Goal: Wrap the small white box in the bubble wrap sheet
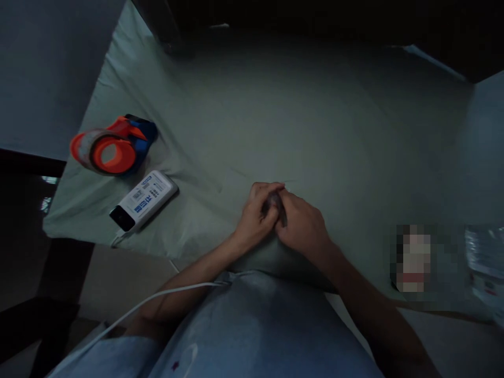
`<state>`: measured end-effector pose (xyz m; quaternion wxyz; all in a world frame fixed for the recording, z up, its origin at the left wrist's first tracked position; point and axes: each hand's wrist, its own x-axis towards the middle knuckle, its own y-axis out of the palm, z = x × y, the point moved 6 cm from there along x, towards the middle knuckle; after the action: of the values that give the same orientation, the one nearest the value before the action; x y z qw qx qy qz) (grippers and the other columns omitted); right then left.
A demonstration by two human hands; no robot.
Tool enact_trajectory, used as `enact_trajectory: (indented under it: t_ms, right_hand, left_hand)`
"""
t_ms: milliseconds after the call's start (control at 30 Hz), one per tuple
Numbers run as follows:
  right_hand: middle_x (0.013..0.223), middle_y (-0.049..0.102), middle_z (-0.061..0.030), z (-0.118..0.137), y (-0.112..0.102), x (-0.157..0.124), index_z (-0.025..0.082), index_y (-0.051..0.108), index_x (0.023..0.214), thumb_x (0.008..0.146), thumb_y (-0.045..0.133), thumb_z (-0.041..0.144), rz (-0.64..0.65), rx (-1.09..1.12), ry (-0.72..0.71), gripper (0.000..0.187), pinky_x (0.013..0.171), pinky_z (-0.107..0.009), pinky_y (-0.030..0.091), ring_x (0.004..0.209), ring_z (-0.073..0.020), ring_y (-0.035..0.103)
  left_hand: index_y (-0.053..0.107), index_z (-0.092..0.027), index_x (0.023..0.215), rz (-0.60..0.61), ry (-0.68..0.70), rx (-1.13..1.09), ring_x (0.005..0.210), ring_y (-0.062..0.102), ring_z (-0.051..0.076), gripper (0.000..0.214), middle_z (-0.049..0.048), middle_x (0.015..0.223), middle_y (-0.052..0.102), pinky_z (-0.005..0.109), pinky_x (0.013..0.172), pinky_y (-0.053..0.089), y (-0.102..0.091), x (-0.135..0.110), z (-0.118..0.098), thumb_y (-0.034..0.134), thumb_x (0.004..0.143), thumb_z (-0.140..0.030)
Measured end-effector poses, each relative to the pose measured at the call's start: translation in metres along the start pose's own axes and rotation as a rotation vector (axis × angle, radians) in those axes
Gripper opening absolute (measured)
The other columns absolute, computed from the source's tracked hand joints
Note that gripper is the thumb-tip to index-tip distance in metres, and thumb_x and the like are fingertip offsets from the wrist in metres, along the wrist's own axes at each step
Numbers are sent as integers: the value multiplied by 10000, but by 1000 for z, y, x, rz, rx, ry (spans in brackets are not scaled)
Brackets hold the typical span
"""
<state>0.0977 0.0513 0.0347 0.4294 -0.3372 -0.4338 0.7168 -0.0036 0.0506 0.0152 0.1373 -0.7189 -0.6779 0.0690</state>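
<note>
My left hand [258, 215] and my right hand [301, 226] rest together on a pale green cloth [315, 121] near the table's front edge. The fingers of both hands are curled and pressed against each other around something small and dark [274, 202] that I cannot make out. To the left lie an orange and blue tape dispenser [114, 147] and a white power bank [144, 199] with a white cable [157, 299] running back toward my body.
A clear plastic bottle [486, 268] shows at the right edge, beside a blurred patch. The cloth covers the tabletop; its left corner hangs near a dark floor. The far edge is in deep shadow.
</note>
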Motion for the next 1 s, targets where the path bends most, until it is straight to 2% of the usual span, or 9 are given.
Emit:
enact_trajectory:
  t_ms: [100,233,333,467,533,600,733,900,1000]
  right_hand:
    - [887,657,-85,-5,-7,-1,148,478,1263,811,485,205,57,104,-29,455,662,-340,482,779,-225,611]
    - [875,598,-71,-10,-25,-12,163,481,1274,824,515,206,-215,219,-162,453,729,-339,503,810,-197,576]
    - [926,565,-83,-7,-21,-22,209,576,1182,849,537,222,-331,119,-256,335,718,-335,500,840,-197,539]
    - [927,562,-85,-3,-9,-26,247,617,1161,860,538,193,-369,31,-257,315,698,-347,484,829,-202,525]
    - [994,563,-100,-3,-10,-26,258,625,1138,857,549,199,-397,19,-254,297,777,-404,480,919,-232,535]
    - [1141,535,-118,-5,-14,-24,266,607,1126,850,572,236,-397,43,-273,280,886,-478,450,1080,-277,510]
    - [1324,454,-143,-21,-25,-19,246,490,1144,811,634,291,-369,316,-268,366,969,-498,433,1242,-284,454]
    - [1273,547,-120,-42,-16,-12,258,442,1101,794,618,226,-276,487,-251,355,965,-474,446,1206,-243,518]
    - [1214,584,-110,-59,-8,-5,257,453,1075,787,638,260,-344,500,-159,342,944,-458,459,1161,-235,549]
  left_hand:
    - [540,-211,1153,10,-17,-49,1058,525,180,338,70,1108,563,348,943,432,-2,0,3,446,840,-124]
    - [590,-219,1091,-30,-64,-98,1094,520,181,287,64,1117,572,359,986,413,-10,5,7,407,877,-165]
    - [630,-202,987,-23,-93,-126,1089,520,184,263,59,1068,581,362,990,408,-12,8,7,396,870,-173]
    - [617,-192,904,-14,-335,-285,888,571,165,228,32,895,601,310,814,473,-5,6,18,404,824,-168]
    - [596,-194,920,8,-444,-385,741,557,139,175,8,805,587,266,686,470,1,4,22,461,809,-208]
    - [577,-193,951,31,-475,-429,662,529,116,172,-7,777,576,239,626,450,4,4,20,522,795,-238]
    - [559,-193,1017,70,-321,-307,797,569,136,196,33,959,604,262,729,470,1,12,8,482,839,-224]
    - [373,-233,1325,239,-26,-180,1173,487,207,413,102,1288,493,365,992,404,7,17,-5,426,923,-309]
    - [340,-230,1358,149,125,35,1301,361,237,439,126,1372,413,449,1102,273,0,19,-7,377,950,-389]
